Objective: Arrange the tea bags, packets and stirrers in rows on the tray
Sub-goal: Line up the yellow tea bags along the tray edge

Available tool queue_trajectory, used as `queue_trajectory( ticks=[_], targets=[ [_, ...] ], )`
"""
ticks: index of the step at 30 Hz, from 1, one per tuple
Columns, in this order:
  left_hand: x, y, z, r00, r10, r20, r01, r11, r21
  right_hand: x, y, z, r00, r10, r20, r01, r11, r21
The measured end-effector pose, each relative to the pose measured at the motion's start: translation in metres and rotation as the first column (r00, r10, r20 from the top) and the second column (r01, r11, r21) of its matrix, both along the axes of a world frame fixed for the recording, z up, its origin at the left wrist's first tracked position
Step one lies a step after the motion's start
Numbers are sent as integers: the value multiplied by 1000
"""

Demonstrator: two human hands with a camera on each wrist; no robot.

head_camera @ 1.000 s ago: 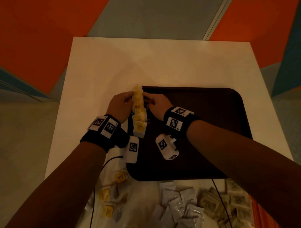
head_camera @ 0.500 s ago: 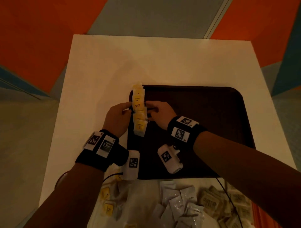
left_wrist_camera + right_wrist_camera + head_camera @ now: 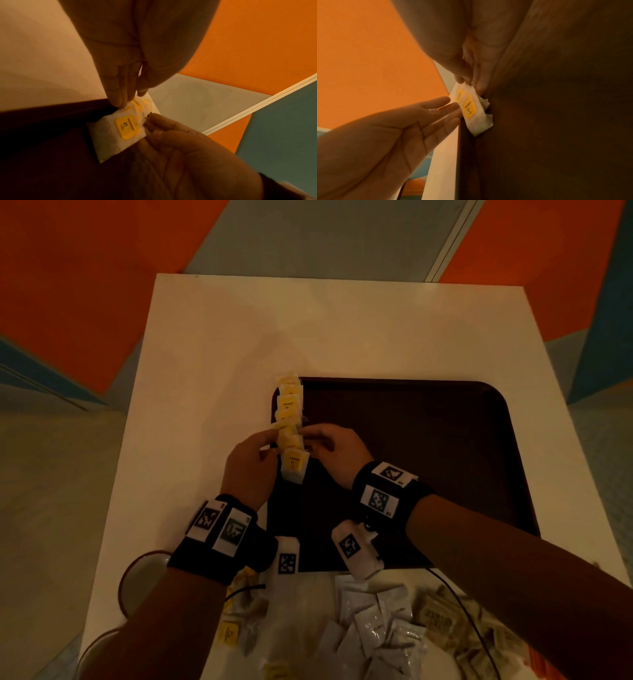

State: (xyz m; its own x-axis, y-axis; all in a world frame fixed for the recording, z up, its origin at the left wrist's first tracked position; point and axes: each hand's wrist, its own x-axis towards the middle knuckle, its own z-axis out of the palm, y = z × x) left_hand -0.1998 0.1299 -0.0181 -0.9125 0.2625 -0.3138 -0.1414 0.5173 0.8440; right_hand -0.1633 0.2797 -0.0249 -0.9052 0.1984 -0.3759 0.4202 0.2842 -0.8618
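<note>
A row of several tea bags (image 3: 289, 405) with yellow tags lies along the left edge of the dark brown tray (image 3: 411, 440). My hands flank the near end of that row. My left hand (image 3: 270, 443) presses straight fingers against the row's left side, as the left wrist view (image 3: 120, 102) and the right wrist view (image 3: 452, 106) also show. From the other side, the fingertips of my right hand (image 3: 308, 438) touch the row. The nearest tea bag (image 3: 294, 465) lies just below both hands, tilted a little (image 3: 111, 136) (image 3: 476, 116).
On the white table (image 3: 205, 371) near me lie loose tea bags (image 3: 227, 633), a heap of white packets (image 3: 370, 621) and brown packets (image 3: 442, 614). A round dish (image 3: 144, 577) sits at the near left. A black cable (image 3: 462, 604) crosses the packets.
Both hands have slid toward me along the row of tea bags, from its far part to its near end. The row stays on the tray's left edge.
</note>
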Motion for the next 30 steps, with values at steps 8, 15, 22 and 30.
queue_trajectory(
  ticks=[8, 15, 22, 30],
  targets=[
    [11, -9, 0, 1000, -4, 13, 4, 999, -37, 20, -1, -1, 986, 2, 164, 0, 1000, -14],
    [21, -9, -3, 999, -38, 16, 39, 996, -82, 14, -10, -1, 998, 42, 42, -43, 998, 38],
    [12, -11, -1, 995, -32, -96, 22, 994, -109, 20, -9, -2, 999, 49, -4, -49, 998, 27],
    [0, -1, -3, 997, -39, -69, 36, 998, -43, 13, -6, -2, 1000, 18, 14, -18, 1000, 16]
  ],
)
